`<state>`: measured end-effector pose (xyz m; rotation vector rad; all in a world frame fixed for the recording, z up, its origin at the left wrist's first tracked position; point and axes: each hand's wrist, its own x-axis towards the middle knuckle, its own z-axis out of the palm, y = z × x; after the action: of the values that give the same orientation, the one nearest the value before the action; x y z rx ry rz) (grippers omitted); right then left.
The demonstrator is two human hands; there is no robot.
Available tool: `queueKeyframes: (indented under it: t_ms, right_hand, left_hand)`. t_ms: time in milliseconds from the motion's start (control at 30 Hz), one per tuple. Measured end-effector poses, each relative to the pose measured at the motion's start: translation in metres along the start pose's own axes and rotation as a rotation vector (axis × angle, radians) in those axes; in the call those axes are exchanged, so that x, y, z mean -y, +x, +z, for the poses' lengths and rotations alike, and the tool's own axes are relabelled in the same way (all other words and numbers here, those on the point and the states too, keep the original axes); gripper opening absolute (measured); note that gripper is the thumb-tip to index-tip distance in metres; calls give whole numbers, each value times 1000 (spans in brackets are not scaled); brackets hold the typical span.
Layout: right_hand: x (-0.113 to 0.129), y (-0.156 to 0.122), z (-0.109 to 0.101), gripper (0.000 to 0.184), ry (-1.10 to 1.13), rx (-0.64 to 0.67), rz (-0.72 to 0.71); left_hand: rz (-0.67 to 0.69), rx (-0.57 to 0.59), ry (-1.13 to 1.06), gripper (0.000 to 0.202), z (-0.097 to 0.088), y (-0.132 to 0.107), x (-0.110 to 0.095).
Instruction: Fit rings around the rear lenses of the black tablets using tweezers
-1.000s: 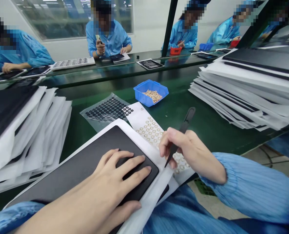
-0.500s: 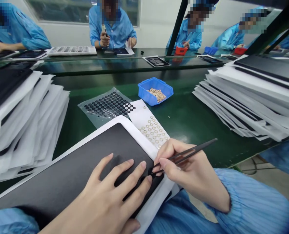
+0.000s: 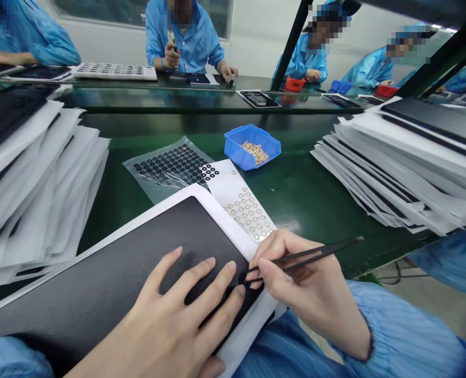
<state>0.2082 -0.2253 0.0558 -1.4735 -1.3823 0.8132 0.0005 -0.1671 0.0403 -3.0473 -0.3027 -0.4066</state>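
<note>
My left hand (image 3: pixel 178 310) lies flat with its fingers spread on a matte black panel (image 3: pixel 138 252), which sits on a white backing sheet (image 3: pixel 221 209). My right hand (image 3: pixel 299 283) pinches black tweezers (image 3: pixel 319 254), their tips at the panel's near corner beside a small black ring (image 3: pixel 242 278). Whether the tips hold the ring, I cannot tell. Just beyond the panel lies a white sheet of tan rings (image 3: pixel 246 212). A clear bag of black rings (image 3: pixel 166 168) lies to its left, and a blue bin of tan rings (image 3: pixel 252 147) stands farther on.
Tall stacks of white-backed black panels (image 3: pixel 40 184) (image 3: pixel 398 178) flank me on the green bench (image 3: pixel 296 220). Beyond a raised glass shelf (image 3: pixel 201 102), several co-workers in blue smocks (image 3: pixel 186 37) handle small parts. Red and blue bins stand there.
My right hand has moved from over the tan-ring sheet to the panel's corner, and the tweezers have swung from pointing away to pointing right. The black ring now shows at their tips.
</note>
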Motion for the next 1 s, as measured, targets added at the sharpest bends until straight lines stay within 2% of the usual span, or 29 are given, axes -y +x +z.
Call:
queueKeyframes:
  t_ms: [167,433,700,1000]
  right_hand:
    - [3,1,0,14,29,7,-12]
    - [0,0,3,13,117,-35,37]
    - [0,-1,1,13,100,3,34]
    - [0,0,3,13,122,-16,9]
  left_hand:
    - [-31,15,-48,59,5,-3,-1]
    - [-53,10,-4,54,2,1,-3]
    - [-51,36,-77,62,7,-6,-2]
    - [-29,13,3,54,5,-3,-3]
